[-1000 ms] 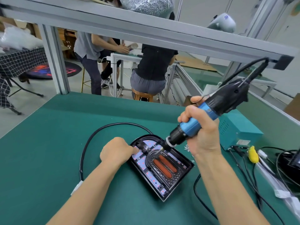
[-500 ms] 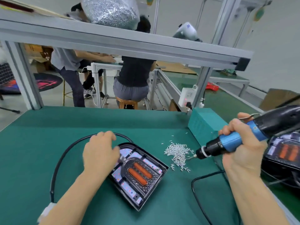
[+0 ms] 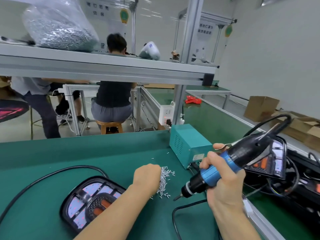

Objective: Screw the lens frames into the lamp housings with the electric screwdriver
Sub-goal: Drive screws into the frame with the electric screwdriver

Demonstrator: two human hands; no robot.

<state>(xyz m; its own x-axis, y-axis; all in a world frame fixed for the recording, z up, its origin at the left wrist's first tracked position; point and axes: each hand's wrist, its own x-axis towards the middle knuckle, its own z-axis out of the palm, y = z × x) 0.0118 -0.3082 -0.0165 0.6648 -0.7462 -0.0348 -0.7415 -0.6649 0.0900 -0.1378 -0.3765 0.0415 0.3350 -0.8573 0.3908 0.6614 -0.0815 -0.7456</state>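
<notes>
**Reaching for the next screw**

Leaving the lamp housing [image 3: 90, 201], the left hand [image 3: 147, 175] has crossed to the pile of loose screws [image 3: 164, 181] on the green mat [image 3: 69, 153]. Half a second ago it was still steadying the housing. Now its fingers curl down into the near edge of the pile; whether they have already pinched a screw I cannot tell, since the knuckles hide the fingertips.

The right hand [image 3: 223, 181] grips the electric screwdriver [image 3: 216, 172] around its blue barrel, bit pointing down and left, hanging just beside the pile and off the work. A second ago that bit was down in the lens frame [image 3: 97, 203].

The housing lies untouched at the lower left, lens frame seated in it, black cable [image 3: 52, 174] trailing away. More lamp units [image 3: 273, 158] are stacked at the right, behind the driver.

My judgement: one screw has been driven and this is the fetch for another, so the frame is only partly fastened.
</notes>
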